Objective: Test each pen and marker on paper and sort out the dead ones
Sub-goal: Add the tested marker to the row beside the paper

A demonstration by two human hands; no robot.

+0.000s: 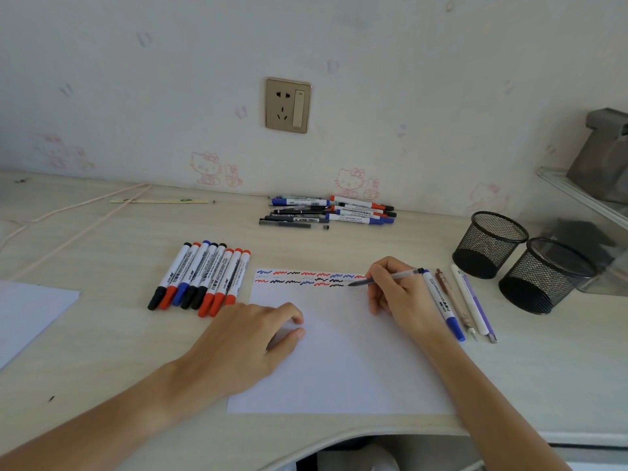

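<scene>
Paper (339, 362) on pale desk (102, 239); patterned wall (170, 79) behind

We see bare bench (102, 253) left of the marker row (200, 277); mesh cups (489, 244) and loose pens (470, 300) crowd the right.

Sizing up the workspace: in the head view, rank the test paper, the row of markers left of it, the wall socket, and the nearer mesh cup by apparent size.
1. test paper
2. row of markers
3. nearer mesh cup, close to the row; unsure
4. wall socket, farther away
</scene>
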